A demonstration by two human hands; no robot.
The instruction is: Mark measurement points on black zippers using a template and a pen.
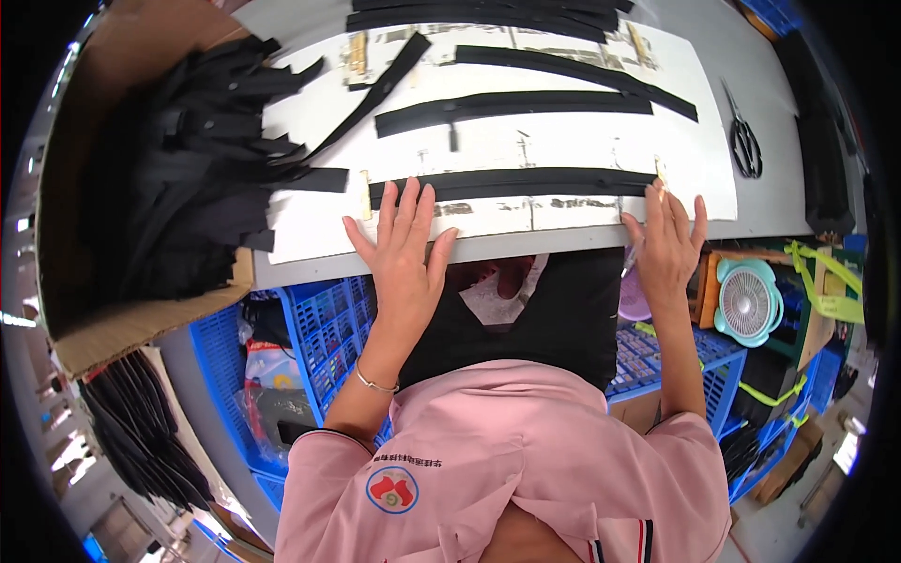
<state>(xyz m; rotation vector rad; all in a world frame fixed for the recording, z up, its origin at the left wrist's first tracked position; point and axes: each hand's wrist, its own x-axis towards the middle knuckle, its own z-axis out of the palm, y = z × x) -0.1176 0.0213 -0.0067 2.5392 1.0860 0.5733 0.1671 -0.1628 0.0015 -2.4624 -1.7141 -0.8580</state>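
Note:
A long black fabric strip (pixel 526 182) lies straight across the near part of a white marked board (pixel 310 235). My left hand (pixel 404 235) rests flat at the strip's left end, its fingers spread and their tips on the strip's lower edge. At the right end, the fingers of my right hand (pixel 664 239) are stretched out, with the thumb and little finger apart. A thin pale thing shows beside its thumb; whether the hand touches it, I cannot tell. Farther back lies another black strip (pixel 516 108) with a short tab hanging from it.
A cardboard box (pixel 150 314) heaped with black strips (pixel 197 159) stands at the left. Black scissors (pixel 746 150) lie right of the board. More strips (pixel 488 14) lie at the back. Below the table are blue crates (pixel 324 328) and a small turquoise fan (pixel 748 300).

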